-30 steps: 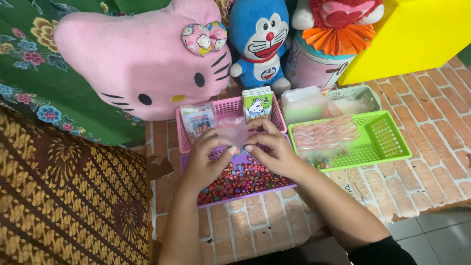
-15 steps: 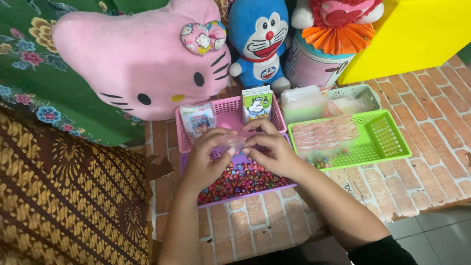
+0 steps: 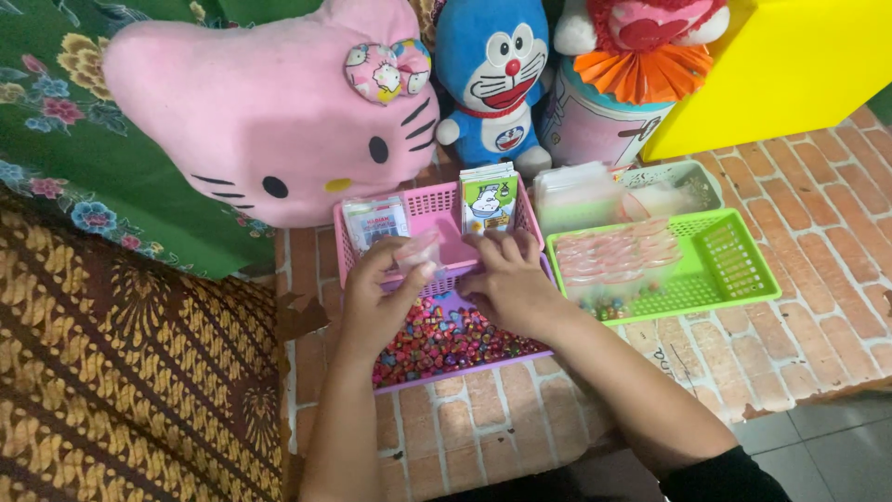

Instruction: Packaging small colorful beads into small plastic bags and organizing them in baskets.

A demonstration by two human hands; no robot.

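Left hand [image 3: 376,302]: closed in a pinch on a small clear plastic bag [image 3: 415,251], held at centre frame over the near edge of the pink basket [image 3: 432,209].
Right hand [image 3: 506,284]: let go of the bag since 0.5 s ago; now fingers curled down at the far edge of the purple tray [image 3: 465,367]; whether pinching any beads could not be told.
Change: 1.0 s ago both hands held the bag between them at centre frame; now held by the left alone and shifted slightly up and left, the right dropped toward the beads.
Meaning: judged as the bag opened and kept ready while the right went for beads, so filling looked about to begin, not done.
Beads [image 3: 446,339]: many small coloured pieces heaped in the purple tray, lower centre, partly under both hands.
Pink basket: just beyond the purple tray, holding 2 stacks of printed cards, 1 at left [image 3: 374,223] and 1 upright at right [image 3: 488,197].
Green basket [image 3: 734,270]: right of centre, holding a row of filled clear bags [image 3: 613,256].
Grey basket [image 3: 692,181]: behind the green one, with a pile of empty clear bags [image 3: 576,191].
Background: pink cat cushion [image 3: 269,112] upper left, blue cat plush [image 3: 491,70] top centre, yellow box [image 3: 790,65] upper right.
Surface: brick-patterned table [image 3: 818,316].
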